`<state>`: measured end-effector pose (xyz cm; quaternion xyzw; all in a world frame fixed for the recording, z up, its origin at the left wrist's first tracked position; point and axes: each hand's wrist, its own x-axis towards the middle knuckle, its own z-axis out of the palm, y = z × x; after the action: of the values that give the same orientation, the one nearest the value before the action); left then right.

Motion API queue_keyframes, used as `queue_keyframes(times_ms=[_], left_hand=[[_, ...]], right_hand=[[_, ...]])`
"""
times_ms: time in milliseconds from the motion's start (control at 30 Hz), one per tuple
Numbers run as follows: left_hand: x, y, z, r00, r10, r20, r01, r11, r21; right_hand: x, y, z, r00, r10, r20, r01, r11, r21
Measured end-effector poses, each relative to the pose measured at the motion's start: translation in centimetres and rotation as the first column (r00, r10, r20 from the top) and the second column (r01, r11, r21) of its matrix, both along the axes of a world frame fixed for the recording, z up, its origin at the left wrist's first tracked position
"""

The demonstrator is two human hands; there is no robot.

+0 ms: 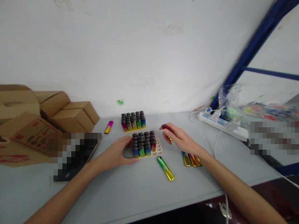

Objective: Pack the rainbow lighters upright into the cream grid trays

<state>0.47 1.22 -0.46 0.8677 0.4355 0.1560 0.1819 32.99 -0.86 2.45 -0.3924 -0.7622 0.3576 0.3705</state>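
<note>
A pale tray (pixel 159 150) holds rows of upright black-topped lighters (pixel 141 145), with bare sockets along its right side. My left hand (pixel 119 151) grips the left side of this group, thumb at the front. To the right of the tray, my right hand (pixel 174 136) pinches a red lighter (pixel 165 127) above the table. A green and gold lighter (pixel 166 169) lies in front of the tray. Several gold-ended lighters (pixel 191 160) lie partly under my right forearm. Behind the tray stands another block of lighters (pixel 133 121).
A pink and yellow lighter (pixel 108 127) lies at the back left. Cardboard boxes (pixel 72 116) and a dark, partly pixelated object (pixel 77 158) are on the left. A white power strip (pixel 223 126) with cables, a plastic bag (pixel 233 102) and a blue frame (pixel 247 46) are at right.
</note>
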Motion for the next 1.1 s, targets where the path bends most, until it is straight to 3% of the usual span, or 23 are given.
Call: queue_keyframes(times_ms=[67, 200, 433, 567, 800, 967, 1100], left_hand=[[0.0, 0.0, 0.2, 1.000, -0.008, -0.007, 0.008, 1.000, -0.007], [0.2, -0.2, 0.5, 1.000, -0.007, -0.012, 0.006, 1.000, -0.030], [0.2, -0.2, 0.3, 1.000, -0.002, 0.006, 0.002, 1.000, -0.023], [0.1, -0.1, 0.3, 1.000, -0.016, 0.011, 0.016, 1.000, -0.012], [0.2, -0.1, 0.1, 1.000, -0.008, 0.019, 0.009, 0.999, -0.040], [0.2, -0.1, 0.1, 1.000, -0.021, 0.008, 0.021, 0.999, -0.035], [0.2, -0.1, 0.2, 1.000, -0.015, 0.018, 0.016, 0.999, -0.034]], right_hand=[[0.1, 0.3, -0.2, 0.998, 0.057, -0.012, -0.056, 0.996, 0.063], [0.4, 0.5, -0.2, 0.999, 0.033, -0.025, -0.029, 0.990, 0.141], [0.1, -0.3, 0.0, 0.991, 0.120, -0.051, -0.124, 0.989, -0.085], [-0.3, -0.3, -0.8, 0.994, 0.094, -0.055, -0.099, 0.989, -0.111], [-0.6, -0.5, -1.0, 0.991, 0.090, 0.101, -0.109, 0.975, 0.195], [-0.6, -0.9, -1.2, 0.991, 0.117, 0.071, -0.130, 0.969, 0.212], [-0.9, -1.3, -1.0, 0.973, 0.132, 0.191, -0.184, 0.939, 0.290]])
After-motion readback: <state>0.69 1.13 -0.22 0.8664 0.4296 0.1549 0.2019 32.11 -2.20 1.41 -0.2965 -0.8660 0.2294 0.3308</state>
